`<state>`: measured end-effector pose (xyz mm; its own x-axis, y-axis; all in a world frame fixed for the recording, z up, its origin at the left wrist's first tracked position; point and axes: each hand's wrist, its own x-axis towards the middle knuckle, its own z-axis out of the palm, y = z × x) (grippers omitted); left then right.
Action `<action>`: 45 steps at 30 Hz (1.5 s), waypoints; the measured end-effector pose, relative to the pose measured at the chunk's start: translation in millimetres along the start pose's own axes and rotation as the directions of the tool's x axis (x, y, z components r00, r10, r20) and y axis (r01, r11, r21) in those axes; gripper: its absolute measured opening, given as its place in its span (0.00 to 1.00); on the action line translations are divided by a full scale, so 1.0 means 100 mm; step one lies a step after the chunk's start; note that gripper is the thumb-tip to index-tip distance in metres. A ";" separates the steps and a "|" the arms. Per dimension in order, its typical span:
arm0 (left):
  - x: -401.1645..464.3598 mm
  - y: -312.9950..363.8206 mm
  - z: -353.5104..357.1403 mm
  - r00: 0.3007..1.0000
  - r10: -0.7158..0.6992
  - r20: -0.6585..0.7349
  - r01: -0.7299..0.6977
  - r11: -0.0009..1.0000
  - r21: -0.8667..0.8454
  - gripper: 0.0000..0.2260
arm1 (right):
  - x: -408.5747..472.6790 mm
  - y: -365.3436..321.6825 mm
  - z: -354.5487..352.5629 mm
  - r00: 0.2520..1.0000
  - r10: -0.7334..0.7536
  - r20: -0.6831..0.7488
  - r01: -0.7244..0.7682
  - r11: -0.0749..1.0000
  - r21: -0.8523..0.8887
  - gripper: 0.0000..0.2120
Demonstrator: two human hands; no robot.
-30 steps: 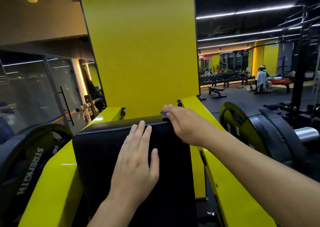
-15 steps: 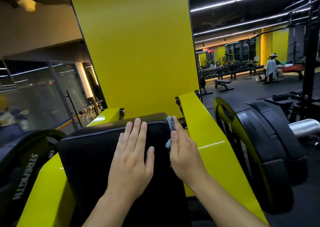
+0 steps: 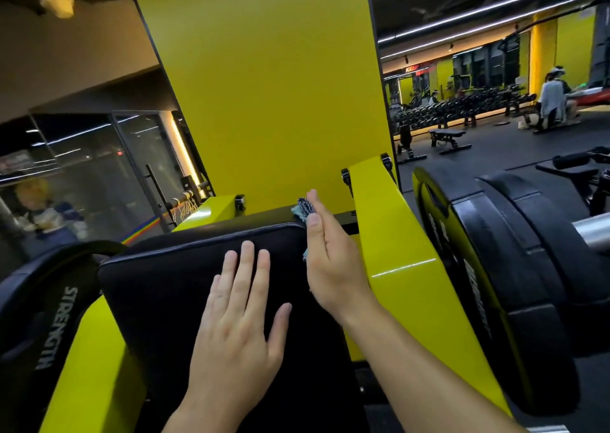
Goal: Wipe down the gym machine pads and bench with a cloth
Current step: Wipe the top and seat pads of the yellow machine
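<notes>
Since half a second ago the right hand (image 3: 333, 261) has slid a bit further up the pad's right edge, and the cloth (image 3: 303, 208) now pokes out above its fingertips instead of beside them; the left hand hasn't budged.

Far left of both hands there's a glass wall with a door (image 3: 145, 171), blurry reflections in it, then a black weight plate (image 3: 43, 327) with STRENGTH printed on it, hanging off the yellow frame (image 3: 95, 366). Next over is the black pad (image 3: 171, 277), smooth vinyl with a stitched seam along the top. The left hand (image 3: 237, 333) lies flat on it, fingers straight and close together, thumb spread out to the side.

Just right of that, the right hand stands edge-on against the pad's right side, fingers straight and pressed together, squeezing the cloth between palm and pad. Only a dark-and-white speckled tuft shows at the pad's top corner, plus a bit of pale blue lower down by the palm.

Behind the hands rises a big yellow panel (image 3: 264, 85). Right of the right hand is the yellow arm (image 3: 396, 234), then more black plates (image 3: 515, 267) on a steel sleeve. Further back are a dark rubber floor, a flat bench (image 3: 447, 133), a dumbbell rack (image 3: 462, 104), a seated person (image 3: 553, 102) and strip lights overhead.
</notes>
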<state>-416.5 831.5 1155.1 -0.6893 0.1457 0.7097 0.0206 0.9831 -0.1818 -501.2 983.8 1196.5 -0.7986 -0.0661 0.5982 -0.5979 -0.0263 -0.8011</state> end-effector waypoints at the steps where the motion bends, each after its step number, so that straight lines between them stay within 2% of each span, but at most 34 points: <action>1: 0.00 0.01 0.00 1.000 -0.006 0.010 0.006 1.000 0.004 0.35 | -0.02 0.02 0.01 1.000 -0.012 0.000 0.012 1.000 0.004 0.21; 4: 0.02 0.08 0.02 0.998 -0.055 0.022 0.056 0.998 -0.017 0.34 | -0.20 0.16 0.02 1.000 -0.008 -0.005 0.008 1.000 -0.019 0.23; 12: 0.01 0.26 0.07 0.988 -0.147 0.038 0.152 0.975 -0.160 0.32 | -0.79 0.53 -0.06 0.989 0.141 0.033 -0.139 0.987 -0.079 0.25; 17: 0.01 0.28 0.06 0.985 -0.160 0.059 0.169 0.967 -0.189 0.31 | -0.51 0.40 -0.06 0.991 0.135 -0.008 -0.135 0.989 -0.058 0.23; 21: -0.01 0.26 0.03 0.984 -0.163 0.075 0.175 0.966 -0.188 0.32 | -0.12 0.22 -0.06 0.998 0.064 -0.029 -0.063 0.998 0.009 0.23; 25: -0.02 0.25 0.02 0.982 -0.173 0.077 0.185 0.963 -0.196 0.33 | -0.09 0.21 -0.05 0.999 0.034 -0.004 -0.034 0.999 0.028 0.22; 31: -0.03 0.29 0.10 0.979 -0.202 0.033 0.204 0.952 -0.230 0.32 | -0.74 0.65 -0.09 0.992 0.116 0.051 -0.110 0.988 -0.111 0.23; 34: -0.03 0.32 0.13 0.978 -0.208 0.028 0.209 0.948 -0.240 0.32 | -0.91 0.72 -0.09 0.989 0.147 0.032 -0.141 0.980 -0.140 0.23; 40: -0.03 0.28 0.14 0.983 -0.182 0.037 0.186 0.954 -0.235 0.32 | -0.54 0.51 -0.07 0.977 0.202 -0.062 -0.203 0.979 -0.007 0.20; 45: -0.02 0.25 0.16 0.984 -0.173 0.032 0.176 0.957 -0.232 0.32 | -0.11 0.25 -0.05 0.996 0.058 -0.074 -0.053 0.996 0.073 0.19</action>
<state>-425.7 854.2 1138.2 -0.7055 -0.0305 0.7081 0.0662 0.9919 0.1087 -507.6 988.6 1170.4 -0.8351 0.0068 0.5500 -0.5481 -0.0955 -0.8310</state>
